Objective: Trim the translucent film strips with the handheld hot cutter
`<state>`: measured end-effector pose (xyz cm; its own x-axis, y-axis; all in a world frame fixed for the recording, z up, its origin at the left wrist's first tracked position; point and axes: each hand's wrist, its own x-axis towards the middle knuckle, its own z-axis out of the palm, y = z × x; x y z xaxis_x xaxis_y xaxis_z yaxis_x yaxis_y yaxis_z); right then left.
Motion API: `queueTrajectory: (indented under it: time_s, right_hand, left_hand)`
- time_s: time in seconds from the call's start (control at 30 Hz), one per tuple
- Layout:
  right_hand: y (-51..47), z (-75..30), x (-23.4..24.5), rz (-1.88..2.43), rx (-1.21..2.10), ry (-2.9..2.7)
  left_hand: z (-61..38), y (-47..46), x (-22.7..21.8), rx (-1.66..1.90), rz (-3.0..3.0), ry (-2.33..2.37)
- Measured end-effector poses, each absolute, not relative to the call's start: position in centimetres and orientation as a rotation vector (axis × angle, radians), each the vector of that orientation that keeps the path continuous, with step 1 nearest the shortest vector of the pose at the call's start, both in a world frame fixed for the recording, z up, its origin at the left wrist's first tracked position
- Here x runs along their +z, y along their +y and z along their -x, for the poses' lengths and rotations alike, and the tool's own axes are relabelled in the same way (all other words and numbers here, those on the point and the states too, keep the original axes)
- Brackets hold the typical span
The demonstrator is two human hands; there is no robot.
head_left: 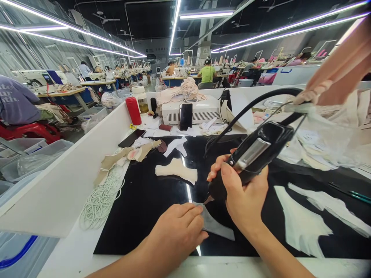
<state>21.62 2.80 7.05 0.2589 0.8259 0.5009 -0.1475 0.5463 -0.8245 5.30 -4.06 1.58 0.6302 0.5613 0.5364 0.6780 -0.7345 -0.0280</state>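
Note:
In my right hand [246, 193], closed firmly around it, is a black corded hand-held tool [255, 148] with a silver strip, tilted with its lower end toward the board. A small brownish tip [208, 199] shows at that end, close to a thin grey fabric piece [217, 224]. My left hand [179, 229] lies on the left end of this piece, fingers together and pressing it against the glossy black board [139, 216]. Beyond my left hand lies a thick cream fabric piece [176, 170]. To the right of my right hand is a fanned stack of pale cut pieces [303, 222].
Pale elastic loops [101, 200] and beige scraps [113, 164] line the left side. A phone [186, 117] leans on a white slotted box [208, 108]; a red bottle [133, 111] stands nearby. Scissors or tweezers [358, 196] lie right. The tool's black cord [246, 106] arches overhead.

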Motion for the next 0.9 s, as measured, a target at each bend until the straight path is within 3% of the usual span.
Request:
queueTrajectory:
  time_s: [0.9]
  right_hand:
    - [3.0, -20.2, 7.1, 0.651, 0.906, -1.043]
  left_hand:
    - [-5.3, -4.0, 1.0, -0.759, 2.644, -0.995]
